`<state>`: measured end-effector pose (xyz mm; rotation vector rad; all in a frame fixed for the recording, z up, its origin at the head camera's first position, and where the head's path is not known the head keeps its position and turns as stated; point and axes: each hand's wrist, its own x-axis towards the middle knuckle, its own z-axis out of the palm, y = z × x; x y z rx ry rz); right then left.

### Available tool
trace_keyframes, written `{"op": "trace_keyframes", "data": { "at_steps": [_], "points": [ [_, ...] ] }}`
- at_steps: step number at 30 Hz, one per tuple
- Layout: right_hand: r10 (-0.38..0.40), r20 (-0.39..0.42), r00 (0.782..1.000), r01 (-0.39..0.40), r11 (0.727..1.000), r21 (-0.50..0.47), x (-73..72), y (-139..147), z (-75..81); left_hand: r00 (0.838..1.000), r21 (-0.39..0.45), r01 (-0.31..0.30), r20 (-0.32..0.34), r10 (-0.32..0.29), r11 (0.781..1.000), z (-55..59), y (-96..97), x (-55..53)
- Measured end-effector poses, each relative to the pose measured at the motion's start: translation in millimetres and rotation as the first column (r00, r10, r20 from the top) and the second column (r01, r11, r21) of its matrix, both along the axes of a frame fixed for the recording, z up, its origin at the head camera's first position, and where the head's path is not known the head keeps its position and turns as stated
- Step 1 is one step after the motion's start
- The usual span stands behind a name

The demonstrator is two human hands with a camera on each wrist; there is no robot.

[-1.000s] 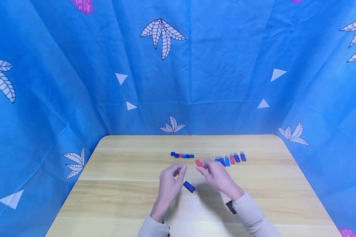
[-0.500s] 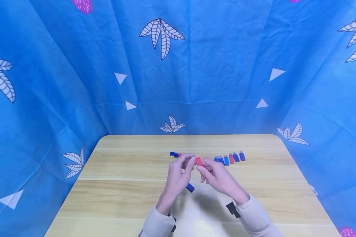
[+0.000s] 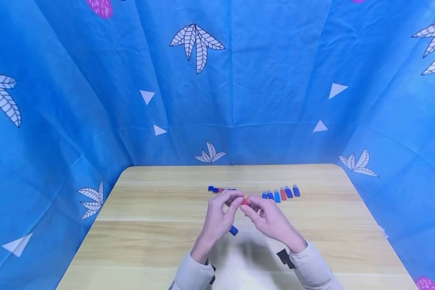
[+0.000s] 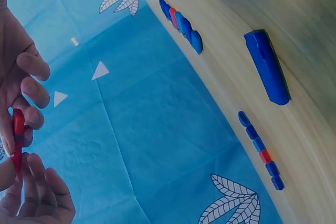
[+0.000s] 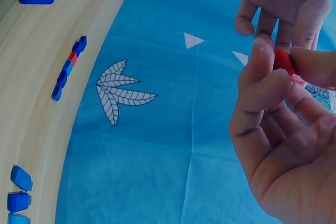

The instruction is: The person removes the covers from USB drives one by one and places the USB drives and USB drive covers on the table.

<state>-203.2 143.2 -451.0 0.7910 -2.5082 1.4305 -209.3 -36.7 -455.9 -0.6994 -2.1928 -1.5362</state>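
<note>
A small red USB stick (image 3: 245,201) is held up between both hands, above the middle of the table. My right hand (image 3: 272,219) pinches its near end between thumb and fingers. From the other side my left hand (image 3: 219,215) pinches the far end, thumb against forefinger. In the left wrist view the red stick (image 4: 18,137) spans the two hands; in the right wrist view fingers cover most of the red piece (image 5: 283,62). Below the left hand, a capped dark blue USB stick (image 4: 268,66) lies on the table, partly hidden by that hand in the head view.
Toward the back of the wooden table (image 3: 148,201) runs a row of small blue and red caps (image 4: 262,153). To their right lie several uncapped USB sticks (image 3: 282,193), side by side, with plugs pointing away. A blue patterned curtain (image 3: 268,80) surrounds the table.
My left hand has moved up and right to the red stick and now pinches its far end. The right hand has stayed nearly in place, holding the stick.
</note>
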Motion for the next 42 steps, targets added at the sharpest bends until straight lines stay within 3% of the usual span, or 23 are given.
{"op": "trace_keyframes", "data": {
  "at_steps": [5,11,20,25,29,33,38,42],
  "points": [
    [-0.049,-0.038,0.998,0.047,0.997,-0.061,1.1,1,-0.6,1.000,0.021,-0.028,0.003,0.027,0.999,-1.3,-0.9,3.7],
    [-0.120,-0.068,0.990,0.107,0.980,-0.169,3.7,1,1.9,0.997,0.044,-0.048,0.070,0.044,0.998,-1.9,0.8,9.5],
    [-0.138,0.023,0.990,0.139,0.954,-0.265,8.5,-4,5.0,0.997,0.064,-0.029,0.075,0.024,0.998,-12.3,5.1,13.2],
    [-0.148,0.034,0.988,0.152,0.938,-0.312,9.7,-8,3.1,0.992,0.073,-0.029,0.124,0.019,0.997,-15.0,4.6,14.8],
    [-0.165,0.047,0.985,0.171,0.930,-0.324,10.5,-11,-0.9,0.989,0.080,-0.023,0.151,0.011,0.997,-16.9,4.3,16.3],
    [-0.175,0.052,0.983,0.183,0.933,-0.310,10.8,-12,-4.5,0.994,0.082,-0.006,0.113,-0.003,0.997,-20.3,3.1,16.0],
    [-0.154,0.061,0.986,0.165,0.941,-0.294,11.1,-12,-8.4,0.995,0.063,0.052,0.078,-0.057,0.997,-24.6,1.5,15.2],
    [-0.120,0.052,0.991,0.129,0.957,-0.260,12.0,-11,-8.7,0.993,0.053,0.062,0.095,-0.067,0.997,-23.6,-1.9,16.6]
  ]
}}
